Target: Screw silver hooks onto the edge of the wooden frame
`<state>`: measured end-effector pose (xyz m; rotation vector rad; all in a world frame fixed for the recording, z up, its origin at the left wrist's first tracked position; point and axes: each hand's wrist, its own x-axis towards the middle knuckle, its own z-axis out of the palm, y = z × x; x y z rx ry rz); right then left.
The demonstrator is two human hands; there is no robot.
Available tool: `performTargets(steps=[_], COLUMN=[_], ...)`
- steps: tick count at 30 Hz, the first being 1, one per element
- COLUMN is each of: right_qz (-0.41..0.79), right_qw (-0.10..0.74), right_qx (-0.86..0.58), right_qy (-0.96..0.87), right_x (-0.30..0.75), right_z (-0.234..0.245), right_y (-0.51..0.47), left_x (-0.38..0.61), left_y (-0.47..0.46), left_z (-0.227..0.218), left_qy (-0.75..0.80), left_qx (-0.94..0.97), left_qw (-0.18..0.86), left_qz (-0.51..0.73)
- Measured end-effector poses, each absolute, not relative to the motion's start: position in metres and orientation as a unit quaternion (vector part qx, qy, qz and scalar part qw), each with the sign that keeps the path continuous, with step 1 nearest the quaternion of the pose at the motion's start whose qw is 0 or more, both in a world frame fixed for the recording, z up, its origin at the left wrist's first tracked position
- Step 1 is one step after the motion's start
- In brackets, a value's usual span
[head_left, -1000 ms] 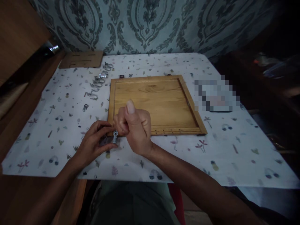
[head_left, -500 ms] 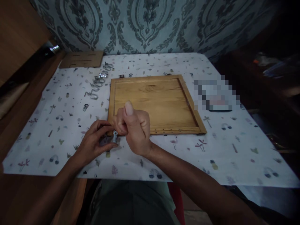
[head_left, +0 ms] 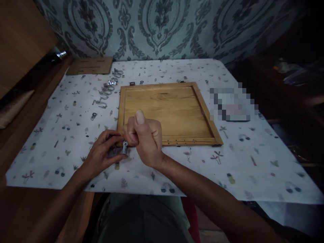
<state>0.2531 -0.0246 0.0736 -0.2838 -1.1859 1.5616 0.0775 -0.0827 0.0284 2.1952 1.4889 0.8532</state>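
A wooden framed panel (head_left: 162, 108) lies flat on the table, with several small dark dots along its front rail. At its front left corner, my left hand (head_left: 102, 150) has its thumb and fingers bent around a small silver metal clip (head_left: 125, 147) with a rounded end. My right hand (head_left: 145, 138) is closed in a fist over that same corner, thumb pointing up, right beside the clip. Its curled fingers hide part of the frame, and whatever they may hold does not show.
Several metal clips and rings (head_left: 107, 88) lie in a row left of the panel; a single dark-and-silver clip (head_left: 93, 116) sits nearer me. Brown cardboard (head_left: 89, 65) is at the back left. A blurred-out item (head_left: 234, 104) lies to the right. Patterned cloth (head_left: 202, 175) covers the table.
The view has shifted very slightly. Both hands keep nearly the same pose and place at the panel's corner, and the clip stays between the left fingers.
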Motion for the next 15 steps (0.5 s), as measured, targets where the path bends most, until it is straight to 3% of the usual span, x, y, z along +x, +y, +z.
performTargets(steps=[15], right_qz=[0.649], right_qw=[0.564], right_qx=[-0.088], right_qy=[-0.503], right_x=[0.2532], right_z=[0.0715], right_y=[-0.0242], left_x=[0.0768], left_y=[-0.0821], left_z=[0.0279], left_qy=[0.511], left_qx=[0.784], left_qw=[0.182], left_qz=[0.303])
